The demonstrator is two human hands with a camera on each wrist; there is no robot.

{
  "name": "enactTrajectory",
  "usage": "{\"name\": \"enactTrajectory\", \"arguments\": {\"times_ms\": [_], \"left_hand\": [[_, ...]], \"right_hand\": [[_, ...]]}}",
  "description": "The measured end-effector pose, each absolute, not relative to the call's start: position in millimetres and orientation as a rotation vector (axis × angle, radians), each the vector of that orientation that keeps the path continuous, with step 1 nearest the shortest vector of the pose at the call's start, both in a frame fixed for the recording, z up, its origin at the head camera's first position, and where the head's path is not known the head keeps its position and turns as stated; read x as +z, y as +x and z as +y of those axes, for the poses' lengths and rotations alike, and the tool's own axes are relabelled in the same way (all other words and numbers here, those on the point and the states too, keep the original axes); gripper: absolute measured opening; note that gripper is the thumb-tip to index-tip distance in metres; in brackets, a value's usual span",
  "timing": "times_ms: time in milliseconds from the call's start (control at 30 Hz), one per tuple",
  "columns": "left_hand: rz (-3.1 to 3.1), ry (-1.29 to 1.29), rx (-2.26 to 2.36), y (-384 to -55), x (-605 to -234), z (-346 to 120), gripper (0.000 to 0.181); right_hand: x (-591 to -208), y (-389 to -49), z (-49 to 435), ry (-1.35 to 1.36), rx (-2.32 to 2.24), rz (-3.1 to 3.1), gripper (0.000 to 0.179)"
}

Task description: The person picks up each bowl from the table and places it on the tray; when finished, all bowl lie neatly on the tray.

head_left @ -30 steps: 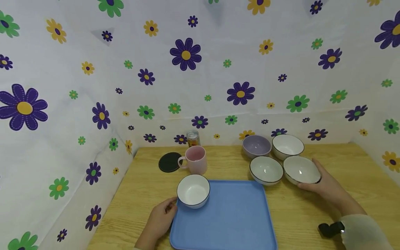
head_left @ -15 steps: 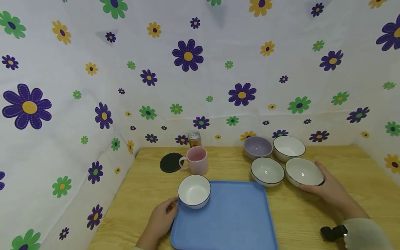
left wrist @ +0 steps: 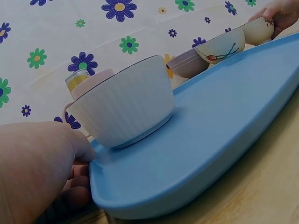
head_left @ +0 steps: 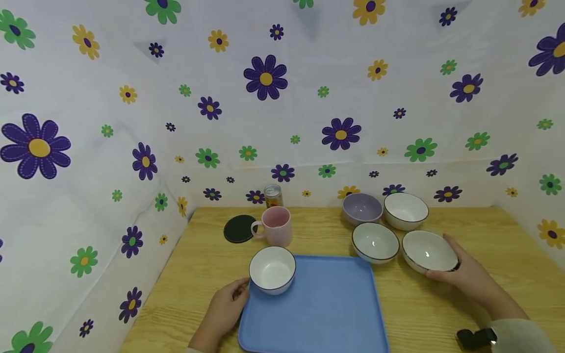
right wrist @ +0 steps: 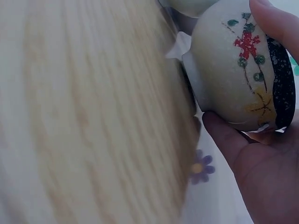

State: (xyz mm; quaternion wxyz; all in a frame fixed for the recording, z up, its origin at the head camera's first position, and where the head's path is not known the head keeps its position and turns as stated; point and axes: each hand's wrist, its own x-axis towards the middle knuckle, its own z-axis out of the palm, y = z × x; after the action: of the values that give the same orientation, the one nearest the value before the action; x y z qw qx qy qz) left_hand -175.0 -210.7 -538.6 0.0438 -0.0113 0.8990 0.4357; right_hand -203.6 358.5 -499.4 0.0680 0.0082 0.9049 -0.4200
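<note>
the left hand (head_left: 222, 306) is at the left edge of the blue tray (head_left: 335, 309). its fingers are curled at the outer side of this edge and its thumb lies at the rim, so it holds the tray there. on the far left corner of the tray stands the white bowl (head_left: 272, 269), upright, with a thin dark rim and plain ribbed wall.

the right hand (head_left: 465, 269) grips the right bowl (head_left: 428, 250), with thumb on the near side and fingers on the far side, spread as wide as the bowl requires. this bowl is to the right of the tray, slightly tilted; whether its base touches the table (head_left: 194, 274), i cannot tell. its wall carries a painting: a red flower, green dots, a yellow flower, and a dark speckled band at the rim.

just beside it is the front bowl (head_left: 375, 241), on which the left wrist view shows a red bud on a thin branch. behind these are the purple bowl (head_left: 362, 208) and the back bowl (head_left: 405, 210).

beyond the white bowl is the pink mug (head_left: 278, 228), near the black coaster (head_left: 238, 229). behind the mug stands the can (head_left: 273, 197); its yellow and red label is too small to read.
</note>
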Motion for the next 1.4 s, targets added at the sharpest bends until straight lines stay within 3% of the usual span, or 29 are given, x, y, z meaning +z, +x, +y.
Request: {"name": "enactTrajectory", "arguments": {"times_ms": [667,1400], "left_hand": [[2.743,-0.057,1.319,-170,-533,-211,0.037],[2.729,-0.062,1.349,-172,-535,-206,0.036]], "right_hand": [[-492,-167,342,-0.199,-1.285,2.796,0.114],[-461,-142,299,-0.691,-1.473,2.611,0.109]]}}
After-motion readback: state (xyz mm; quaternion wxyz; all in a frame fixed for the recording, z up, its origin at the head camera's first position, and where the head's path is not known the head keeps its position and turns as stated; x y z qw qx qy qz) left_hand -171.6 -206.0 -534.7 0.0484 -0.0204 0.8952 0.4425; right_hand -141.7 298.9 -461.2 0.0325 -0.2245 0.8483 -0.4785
